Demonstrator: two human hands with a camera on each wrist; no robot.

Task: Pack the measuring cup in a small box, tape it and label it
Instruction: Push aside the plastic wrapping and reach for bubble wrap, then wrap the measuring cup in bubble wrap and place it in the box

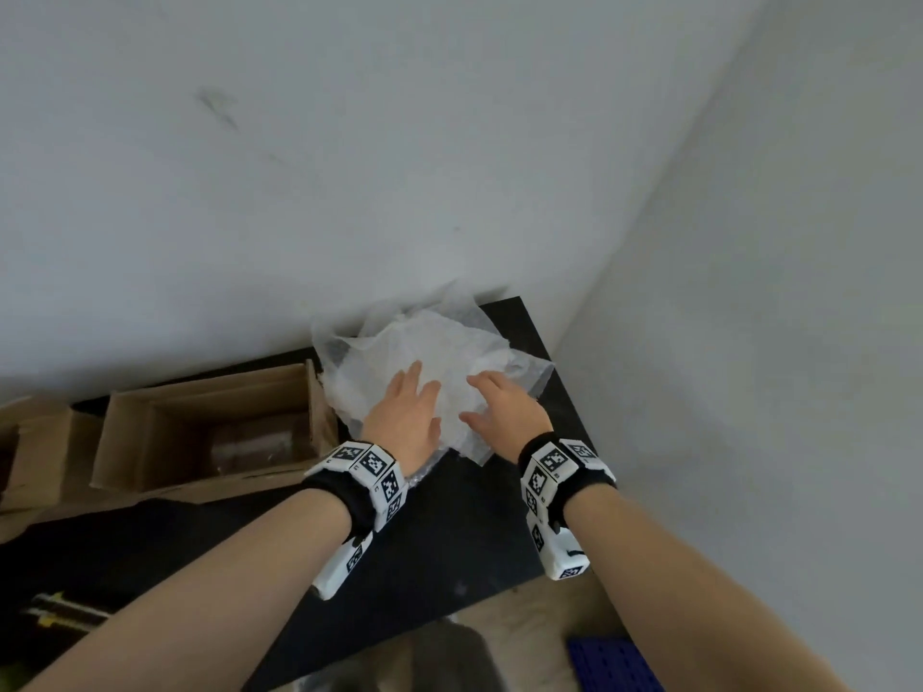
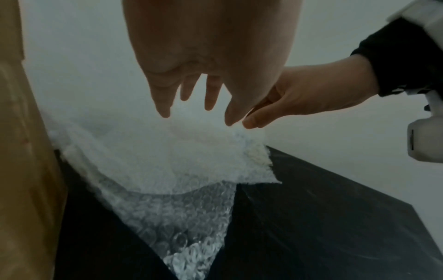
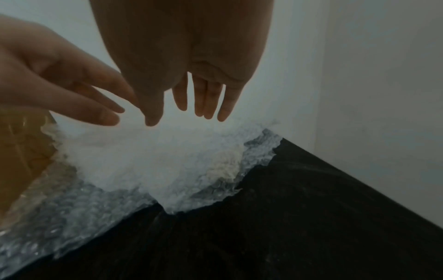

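A heap of white bubble wrap [image 1: 424,352] lies on the black table [image 1: 449,531], in the corner by the walls. Both my hands hover over it with fingers straight and spread: left hand [image 1: 404,412], right hand [image 1: 499,404]. In the left wrist view the left hand's fingertips [image 2: 165,111] hang just above the bubble wrap [image 2: 167,163]. The right wrist view shows the right hand's fingers [image 3: 203,102] just above the bubble wrap [image 3: 155,161]. To the left stands an open small cardboard box [image 1: 125,442]; a blurred clear object [image 1: 249,444] lies inside it.
Another cardboard box [image 1: 30,452] sits at the far left. A yellow-and-black object [image 1: 60,614] lies on the table's near left. On the floor past the table's edge sits a blue crate [image 1: 614,664]. Walls close in behind and to the right.
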